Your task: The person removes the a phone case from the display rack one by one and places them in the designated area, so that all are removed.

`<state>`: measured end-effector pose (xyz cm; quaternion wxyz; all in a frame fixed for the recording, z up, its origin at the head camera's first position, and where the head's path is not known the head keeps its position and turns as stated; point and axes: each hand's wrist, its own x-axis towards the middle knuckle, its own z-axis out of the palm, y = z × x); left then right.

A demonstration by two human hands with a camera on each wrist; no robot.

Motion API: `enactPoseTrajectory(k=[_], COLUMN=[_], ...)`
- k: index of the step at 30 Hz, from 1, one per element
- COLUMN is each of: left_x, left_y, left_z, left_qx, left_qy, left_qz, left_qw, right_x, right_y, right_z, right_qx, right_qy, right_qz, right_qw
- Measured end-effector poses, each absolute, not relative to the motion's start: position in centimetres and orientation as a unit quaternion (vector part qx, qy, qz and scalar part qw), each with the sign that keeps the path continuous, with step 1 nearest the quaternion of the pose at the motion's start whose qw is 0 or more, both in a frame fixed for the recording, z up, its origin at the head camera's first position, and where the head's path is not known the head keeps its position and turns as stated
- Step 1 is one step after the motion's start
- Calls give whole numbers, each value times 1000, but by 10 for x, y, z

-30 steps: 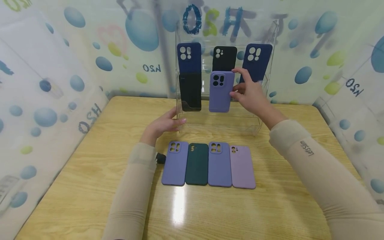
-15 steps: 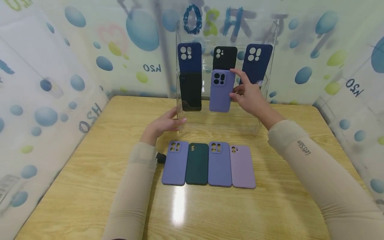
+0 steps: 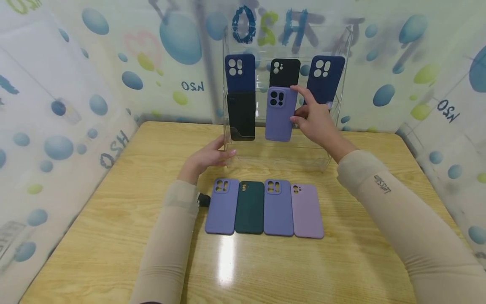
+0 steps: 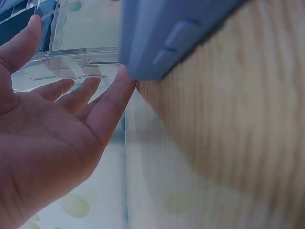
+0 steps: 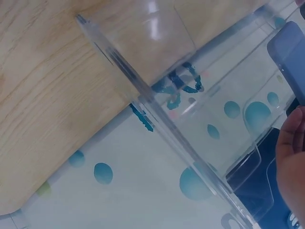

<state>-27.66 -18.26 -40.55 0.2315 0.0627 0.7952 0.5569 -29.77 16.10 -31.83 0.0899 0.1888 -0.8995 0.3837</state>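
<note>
My right hand (image 3: 317, 120) pinches the right edge of a purple phone case (image 3: 280, 122), which stands upright at the middle of the clear acrylic display stand (image 3: 282, 162). Its index finger lies at the case's top corner, the thumb on the side. In the right wrist view the hand (image 5: 294, 148) is cut off by the frame edge. My left hand (image 3: 206, 157) rests at the stand's lower left side, fingers mostly straight; in the left wrist view its fingers (image 4: 107, 107) spread near the clear plastic. A black case (image 3: 241, 118) leans in the stand's lower left.
Behind, the stand's upper row bears a navy case (image 3: 240, 74), a black case (image 3: 284, 72) and another navy case (image 3: 324, 80). On the table (image 3: 360, 253) lie two purple cases, a dark green case (image 3: 249, 207) and a pink case (image 3: 307, 211), side by side.
The purple case in my right hand has risen slightly, and the right forearm has shifted a little to the left. My left hand stays at the stand's side.
</note>
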Motion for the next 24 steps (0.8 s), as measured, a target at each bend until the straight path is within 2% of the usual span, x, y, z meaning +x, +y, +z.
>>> enactPoseTrajectory(k=[6,24], left_x=[-277,-275], left_y=[-182,-182], left_z=[-407,-404], left_qx=[60,64], left_qy=[795,800], left_qz=[557,550], left_qw=[233,230], right_x=[-296,-285], right_y=[163,177], right_z=[-307,-275], right_qx=[177,150], right_qy=[-893,-888], right_qz=[400,422], right_qw=[110,107])
